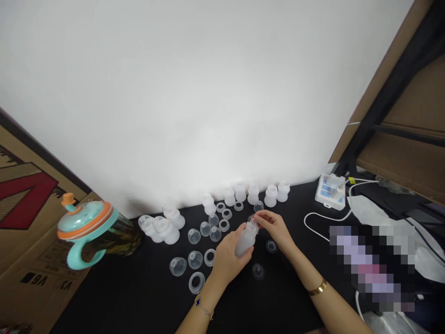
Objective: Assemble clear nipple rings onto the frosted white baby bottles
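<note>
A frosted white bottle (246, 240) is tilted in my left hand (229, 257), its neck up and to the right. My right hand (276, 228) has its fingers pinched on a small clear piece (253, 219) at the bottle's mouth; the fingers partly hide it. Two clear nipple-like pieces (258, 271) (271, 246) lie on the black table just below and right of the bottle. To the left are several clear domed caps (195, 260) and rings (196, 283).
Several open white bottles (271, 195) line the wall, and capped bottles (168, 230) cluster at left. A teal-lidded jug (86, 222) stands at far left. At right are a white power strip (330, 191), its cable and plastic bags (368, 211).
</note>
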A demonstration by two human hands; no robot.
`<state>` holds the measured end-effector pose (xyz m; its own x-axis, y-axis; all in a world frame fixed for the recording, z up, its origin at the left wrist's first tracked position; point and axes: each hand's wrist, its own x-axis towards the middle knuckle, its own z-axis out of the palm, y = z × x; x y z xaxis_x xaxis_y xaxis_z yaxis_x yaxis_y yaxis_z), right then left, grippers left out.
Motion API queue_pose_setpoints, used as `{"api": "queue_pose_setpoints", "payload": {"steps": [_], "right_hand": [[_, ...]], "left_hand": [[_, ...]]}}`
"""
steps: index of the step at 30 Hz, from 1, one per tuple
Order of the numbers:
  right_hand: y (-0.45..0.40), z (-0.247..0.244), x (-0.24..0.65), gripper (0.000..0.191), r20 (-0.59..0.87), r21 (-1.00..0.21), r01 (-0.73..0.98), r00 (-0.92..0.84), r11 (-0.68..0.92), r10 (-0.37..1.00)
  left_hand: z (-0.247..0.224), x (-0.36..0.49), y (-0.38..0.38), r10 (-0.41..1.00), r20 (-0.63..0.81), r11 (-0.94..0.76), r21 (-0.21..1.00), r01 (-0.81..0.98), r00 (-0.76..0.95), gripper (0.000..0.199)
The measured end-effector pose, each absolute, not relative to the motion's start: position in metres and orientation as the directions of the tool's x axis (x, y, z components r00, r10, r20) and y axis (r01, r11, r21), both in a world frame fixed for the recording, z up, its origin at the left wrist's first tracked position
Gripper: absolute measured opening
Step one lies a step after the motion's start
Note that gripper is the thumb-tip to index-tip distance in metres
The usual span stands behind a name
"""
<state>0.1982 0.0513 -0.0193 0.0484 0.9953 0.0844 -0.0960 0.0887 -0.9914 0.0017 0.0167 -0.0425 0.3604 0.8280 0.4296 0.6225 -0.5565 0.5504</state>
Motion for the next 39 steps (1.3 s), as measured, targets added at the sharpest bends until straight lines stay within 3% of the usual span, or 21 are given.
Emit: {"api": "queue_pose_setpoints", "payload": {"steps": [18,39], "right_hand": [[0.0521,-0.0237,0.1991,0.03,0.105,-0.991,-0.085,0.043,0.108,0.994],[0.053,-0.0232,0.1983,0.032,0.134,-0.99,-0.034,0.039,0.136,0.99]], "left_hand": [[-0.0424,0.0031,0.0152,0.87,0.383,-0.491,0.603,0.629,0.311,0.056],[-0.0484,0.0029,0.0177,0.845,0.431,-0.528,0.572,0.627,0.317,0.051]]}}
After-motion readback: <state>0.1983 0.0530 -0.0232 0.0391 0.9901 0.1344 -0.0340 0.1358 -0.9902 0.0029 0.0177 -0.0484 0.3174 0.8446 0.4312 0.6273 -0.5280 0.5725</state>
